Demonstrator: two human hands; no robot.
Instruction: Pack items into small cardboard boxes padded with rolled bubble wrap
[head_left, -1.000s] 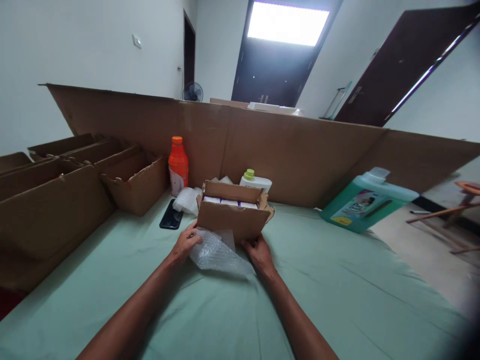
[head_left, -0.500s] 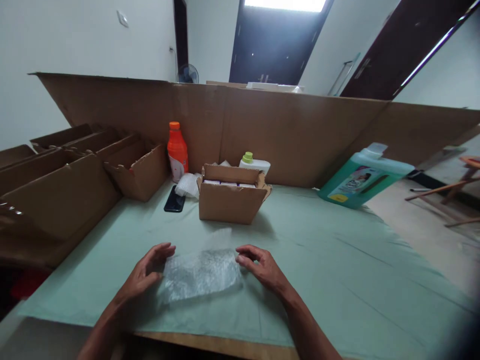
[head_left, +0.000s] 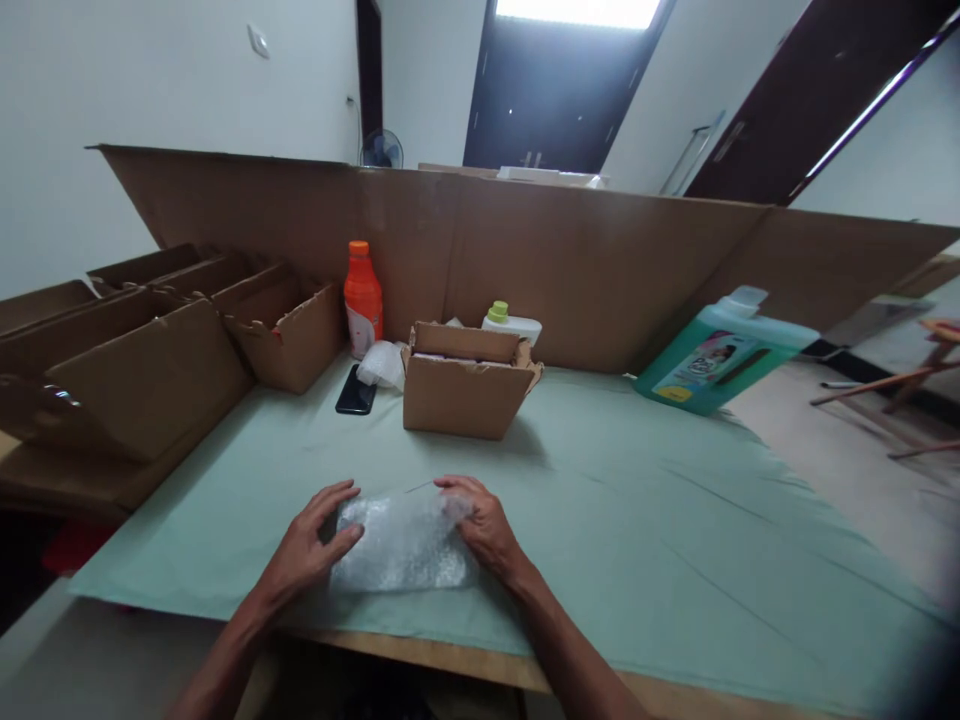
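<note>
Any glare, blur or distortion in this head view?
Head view: the window above the door is blown out; wide-lens bending tilts the walls and the green jug; the lower right corner is dark and soft; both hands and the bubble wrap are sharp.

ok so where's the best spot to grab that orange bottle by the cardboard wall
Probably around the narrow shoulder just under the cap of the orange bottle, coming from the front. It stands upright against the cardboard wall, with an open box on its left and a wad of bubble wrap at its base.

Head-worn camera looks forward and down, close over the table (head_left: 675, 520).
</note>
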